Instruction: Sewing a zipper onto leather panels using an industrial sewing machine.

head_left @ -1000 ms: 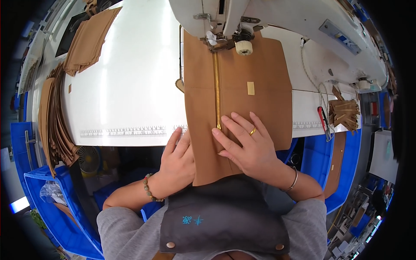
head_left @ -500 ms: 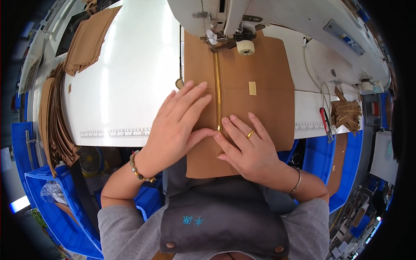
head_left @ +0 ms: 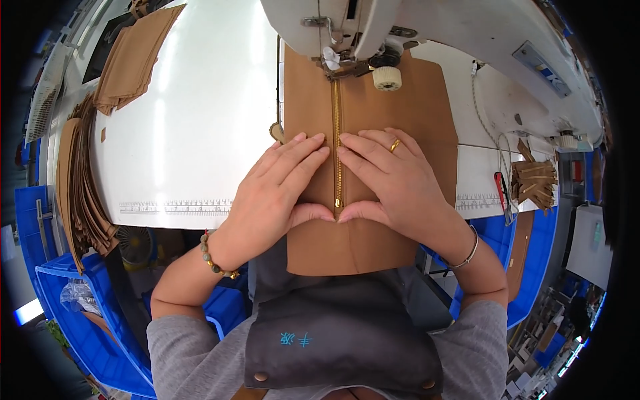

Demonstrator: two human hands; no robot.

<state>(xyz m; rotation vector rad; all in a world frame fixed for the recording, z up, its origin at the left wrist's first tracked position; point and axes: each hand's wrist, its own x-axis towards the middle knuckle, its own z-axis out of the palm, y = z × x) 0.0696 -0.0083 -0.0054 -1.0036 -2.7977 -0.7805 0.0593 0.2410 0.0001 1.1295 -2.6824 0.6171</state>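
A brown panel [head_left: 400, 100] lies on the white table [head_left: 187, 133] under the sewing machine's foot and roller wheel [head_left: 387, 78], hanging a little over the front edge. A gold zipper [head_left: 339, 175] runs down it, its pull at the lower end. My left hand [head_left: 275, 195] rests palm down just left of the zipper, and my right hand [head_left: 395, 183], with a gold ring, lies just right of it. Both have their fingers stretched out on the panel, and the thumbs point toward each other below the zipper pull.
Stacks of brown pieces [head_left: 133, 53] and hanging strips [head_left: 87, 180] lie on the left. At right are red-handled scissors [head_left: 500, 189] and a bundle of brown tabs [head_left: 533, 179]. Blue bins [head_left: 93, 333] stand below on both sides. The machine's white body [head_left: 500, 40] arches overhead.
My left hand has come from the panel's left edge up onto its top beside the zipper. My right hand has slid up and slightly right, and the panel has shifted a little right.
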